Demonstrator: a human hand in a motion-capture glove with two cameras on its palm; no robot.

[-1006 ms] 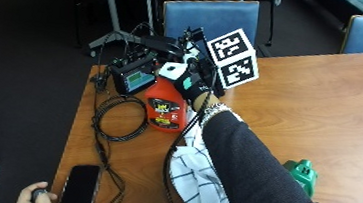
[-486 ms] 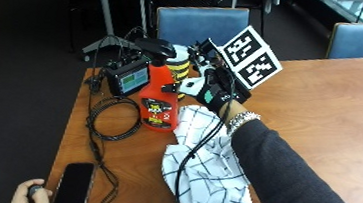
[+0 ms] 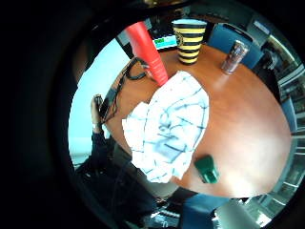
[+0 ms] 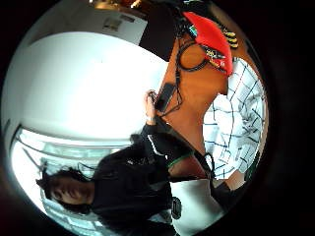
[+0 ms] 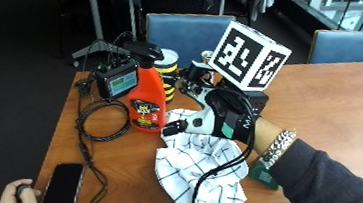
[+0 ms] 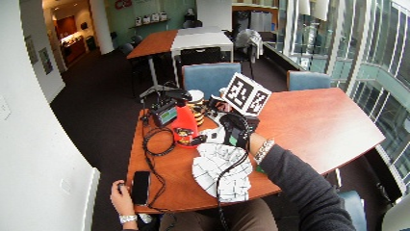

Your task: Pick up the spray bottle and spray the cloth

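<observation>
Your black-gloved right hand (image 5: pixel 223 116) has come nearer to the red plastic spray bottle with the black trigger top (image 5: pixel 145 98) than it was half a second ago: back then the bottle was partly behind your hand, and now it stands clear to one side of it, upright on the brown wooden desk (image 5: pixel 342 102). Your hand hovers just beside the bottle, above the top edge of the white cloth with dark check lines (image 5: pixel 200 173). You cannot tell how your grip stands, because the glove and its gear hide your fingers, so it is not clear whether your hand touches the bottle. The bottle has a dark label low on its front. In the little finger side palm view the red bottle (image 3: pixel 148 52) rises right next to the crumpled cloth (image 3: pixel 167 125). Behind the bottle stands a yellow and black striped cup (image 5: pixel 164 69), mostly hidden, and a small black box with a green screen (image 5: pixel 118 80) sits beside it. A looped black cable (image 5: pixel 102 121) lies near the bottle. A small green thing (image 5: pixel 264 176) peeks out from under your sleeve, too hidden to name.
</observation>
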